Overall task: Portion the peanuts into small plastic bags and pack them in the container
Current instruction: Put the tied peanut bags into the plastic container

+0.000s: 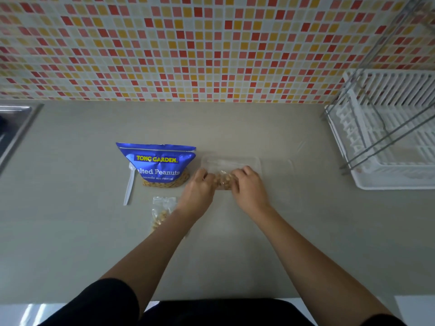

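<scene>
A blue peanut bag (156,163) stands on the grey counter with peanuts showing at its clear bottom. Just right of it sits a clear plastic container (231,162). My left hand (199,188) and my right hand (248,185) both grip a small clear bag of peanuts (223,181) at the container's near edge, one hand on each side. Another small bag filled with peanuts (162,212) lies on the counter, partly hidden under my left forearm. A white plastic spoon (130,184) lies left of the blue bag.
A white dish rack (386,137) with a metal frame stands at the right. The corner of a steel sink (14,128) shows at the far left. A tiled wall runs behind the counter (235,255).
</scene>
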{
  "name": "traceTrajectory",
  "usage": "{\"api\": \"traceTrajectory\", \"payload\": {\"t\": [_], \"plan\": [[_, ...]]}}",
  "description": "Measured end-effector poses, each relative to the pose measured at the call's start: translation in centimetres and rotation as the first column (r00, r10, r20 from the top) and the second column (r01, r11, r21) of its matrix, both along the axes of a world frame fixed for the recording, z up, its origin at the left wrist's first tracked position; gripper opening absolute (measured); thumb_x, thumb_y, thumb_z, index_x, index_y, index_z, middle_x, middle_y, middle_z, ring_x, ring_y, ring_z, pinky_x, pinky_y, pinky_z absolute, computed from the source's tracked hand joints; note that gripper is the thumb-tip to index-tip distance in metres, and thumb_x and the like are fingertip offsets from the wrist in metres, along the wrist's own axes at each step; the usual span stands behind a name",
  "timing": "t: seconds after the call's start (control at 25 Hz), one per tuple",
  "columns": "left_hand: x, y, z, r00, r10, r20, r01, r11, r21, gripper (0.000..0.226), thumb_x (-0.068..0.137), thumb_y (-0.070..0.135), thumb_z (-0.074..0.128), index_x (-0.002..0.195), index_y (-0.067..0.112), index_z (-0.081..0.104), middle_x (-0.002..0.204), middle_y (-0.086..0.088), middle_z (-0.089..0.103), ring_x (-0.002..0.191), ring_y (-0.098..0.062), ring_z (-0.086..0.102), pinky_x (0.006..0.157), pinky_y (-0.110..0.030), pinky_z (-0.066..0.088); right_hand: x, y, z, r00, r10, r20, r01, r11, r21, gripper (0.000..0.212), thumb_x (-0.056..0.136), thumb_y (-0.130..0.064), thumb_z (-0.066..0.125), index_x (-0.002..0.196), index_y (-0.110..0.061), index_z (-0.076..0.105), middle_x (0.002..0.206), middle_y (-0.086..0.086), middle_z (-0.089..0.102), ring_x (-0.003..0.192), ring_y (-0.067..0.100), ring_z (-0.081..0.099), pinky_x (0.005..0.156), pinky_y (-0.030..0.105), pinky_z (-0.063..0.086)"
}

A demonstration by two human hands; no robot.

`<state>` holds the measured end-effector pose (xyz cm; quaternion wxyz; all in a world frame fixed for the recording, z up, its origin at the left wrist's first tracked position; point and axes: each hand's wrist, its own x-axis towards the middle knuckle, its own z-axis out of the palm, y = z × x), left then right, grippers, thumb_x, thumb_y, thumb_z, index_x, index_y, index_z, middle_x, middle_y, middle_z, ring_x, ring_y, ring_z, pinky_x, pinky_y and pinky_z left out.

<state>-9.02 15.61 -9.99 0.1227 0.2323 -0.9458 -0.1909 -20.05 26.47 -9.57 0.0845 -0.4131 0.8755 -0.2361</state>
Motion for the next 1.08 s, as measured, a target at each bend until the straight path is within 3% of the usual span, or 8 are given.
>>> {"api": "traceTrajectory", "payload": {"t": [0.16,0.32,0.4,0.52,0.64,0.8,0.96,1.08], "plan": [[7.2,-0.8,-0.5,0.956,0.285,-0.066,-0.271,0.948,0.164,0.021,0.074,0.003,0.053,0.089,0.001,0.069,0.086,-0.019,0.063,0.077,-0.036,0.063,0.067,-0.036,0.05,6.5,0.5,-1.5,0.982,0.171,0.078,-0.165,0.984,-0.073,0.024,0.081,-0.012,0.055,0.104,-0.008,0.061,0.102,0.016,0.056,0.094,0.034,0.057,0.083,0.037,0.049],[12.5,-2.9,-0.9,0.877,0.454,0.159,-0.481,0.836,0.264,0.029,0.082,0.009,0.059,0.111,0.006,0.062,0.103,-0.022,0.06,0.093,-0.039,0.06,0.084,-0.041,0.049,12.1,-1.4,-3.1,0.944,0.159,0.29,-0.171,0.985,0.017,0.033,0.082,-0.02,0.061,0.111,-0.004,0.055,0.109,0.02,0.05,0.102,0.037,0.052,0.091,0.038,0.041],[13.6,-2.7,-0.7,0.881,0.383,0.279,-0.464,0.814,0.349,0.04,0.084,0.016,0.062,0.122,0.009,0.053,0.106,-0.021,0.059,0.098,-0.035,0.058,0.09,-0.039,0.047,13.5,-2.4,-3.1,0.927,0.071,0.369,-0.076,0.997,-0.002,0.04,0.079,-0.021,0.067,0.109,-0.001,0.051,0.11,0.02,0.049,0.104,0.036,0.049,0.09,0.034,0.035],[13.9,-2.0,-0.9,0.89,0.356,0.286,-0.454,0.753,0.476,0.05,0.077,0.016,0.07,0.124,0.015,0.051,0.1,-0.017,0.056,0.092,-0.032,0.059,0.092,-0.037,0.047,14.0,-3.0,-2.9,0.883,-0.035,0.469,0.029,0.999,0.019,0.045,0.073,-0.017,0.073,0.108,-0.002,0.049,0.115,0.017,0.046,0.104,0.032,0.049,0.083,0.027,0.033],[13.6,-1.3,-1.1,0.888,0.347,0.302,-0.459,0.716,0.526,0.05,0.074,0.015,0.072,0.121,0.017,0.052,0.093,-0.014,0.061,0.092,-0.029,0.057,0.086,-0.032,0.047,13.4,-2.8,-3.4,0.819,-0.15,0.553,0.162,0.986,0.028,0.052,0.065,-0.014,0.079,0.107,-0.006,0.048,0.111,0.015,0.05,0.1,0.031,0.053,0.085,0.035,0.042],[12.8,0.1,-1.6,0.923,0.284,0.259,-0.381,0.762,0.523,0.045,0.072,0.015,0.073,0.114,0.018,0.058,0.107,-0.009,0.063,0.092,-0.025,0.061,0.082,-0.026,0.046,12.5,-1.1,-3.5,0.753,-0.136,0.643,0.205,0.978,-0.034,0.052,0.065,-0.006,0.077,0.105,-0.014,0.044,0.094,0.003,0.055,0.079,0.024,0.063,0.077,0.043,0.053],[10.8,2.0,-1.8,0.976,0.123,0.181,-0.204,0.817,0.54,0.043,0.074,0.007,0.068,0.116,0.015,0.06,0.114,-0.01,0.063,0.096,-0.026,0.061,0.089,-0.031,0.049,11.6,2.8,-4.4,0.861,-0.053,0.506,0.157,0.973,-0.166,0.037,0.073,-0.005,0.07,0.103,-0.011,0.05,0.092,0.007,0.059,0.082,0.024,0.06,0.076,0.038,0.05],[9.0,3.4,-1.6,0.99,0.04,0.134,-0.106,0.845,0.524,0.046,0.076,0.003,0.067,0.12,0.011,0.058,0.118,-0.012,0.061,0.097,-0.023,0.06,0.084,-0.019,0.045,10.4,5.6,-4.7,0.916,-0.032,0.4,0.127,0.968,-0.215,0.032,0.075,-0.001,0.064,0.104,-0.012,0.055,0.1,0.009,0.058,0.093,0.025,0.059,0.082,0.033,0.048]]}}
